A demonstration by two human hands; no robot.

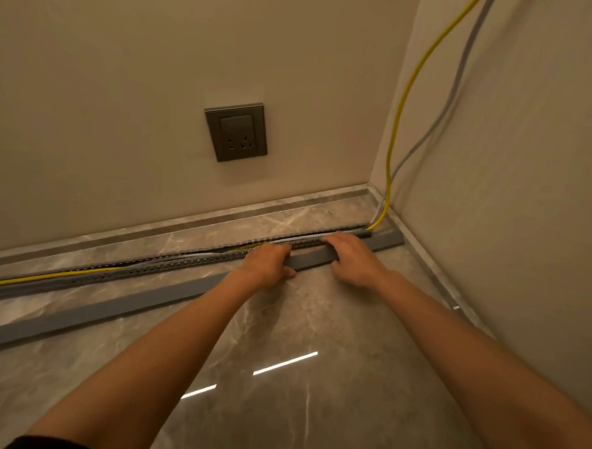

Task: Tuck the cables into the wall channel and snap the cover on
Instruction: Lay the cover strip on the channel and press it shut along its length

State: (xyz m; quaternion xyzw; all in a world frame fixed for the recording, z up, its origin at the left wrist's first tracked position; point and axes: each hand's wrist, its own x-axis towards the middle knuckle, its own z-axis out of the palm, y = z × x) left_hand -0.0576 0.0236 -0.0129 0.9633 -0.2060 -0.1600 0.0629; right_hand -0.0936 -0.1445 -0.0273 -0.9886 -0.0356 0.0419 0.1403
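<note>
The slotted grey channel (172, 265) lies on the marble floor (318, 326), parallel to the back wall and short of the skirting, its right end near the floor's back right corner. The yellow cable (397, 120) and the grey cable (450, 102) drop down the right wall, reach the floor at that corner and run leftward along the open channel — partly seated, partly riding over its upper edge.

The grey cover (93, 309) lies on the floor just in front of the channel, running from the left edge toward the back right corner.

Left hand (270, 262): grip clenched around the cover near its middle, fingers over the far side, thumb on the near side.

Right hand (352, 256): grip grasping the cover just right of the left hand — fingertips reach over onto the channel's slotted wall, thumb below on the near side.

A grey socket plate (235, 132) is mounted on the back wall above the channel.
</note>
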